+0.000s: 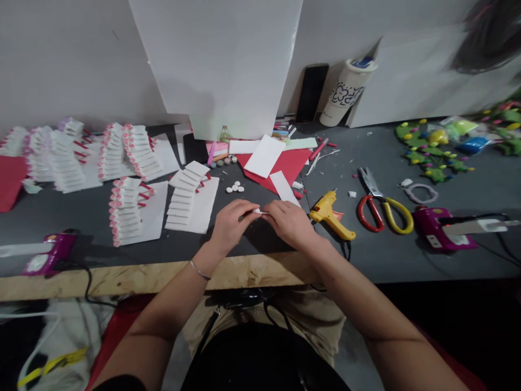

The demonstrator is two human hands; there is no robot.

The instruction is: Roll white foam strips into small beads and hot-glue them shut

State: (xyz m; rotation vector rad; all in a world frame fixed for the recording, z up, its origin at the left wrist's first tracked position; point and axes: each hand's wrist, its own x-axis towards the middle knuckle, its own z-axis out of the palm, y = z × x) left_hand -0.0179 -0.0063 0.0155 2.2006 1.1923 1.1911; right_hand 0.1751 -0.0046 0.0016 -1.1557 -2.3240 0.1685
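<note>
Near the table's front edge, my left hand (232,224) and my right hand (290,221) meet, fingertips pinched on a small white piece (259,211). Its kind is too small to make out. Just beyond my left hand lie several small white discs (235,188). A white paper strip (285,188) reaches toward my right hand's knuckles. To the left stands a stepped white paper piece (181,209) with red bits, on a white card (205,209). Right of my right hand rests a yellow glue gun (329,213).
Scissors (376,203) with red and yellow handles lie right of the glue gun. Purple power sockets (442,228) sit at both sides. Several stepped paper pieces (126,209) with pink edges fill the left. Behind are red paper (264,176), a phone (311,92) and a tumbler (345,92).
</note>
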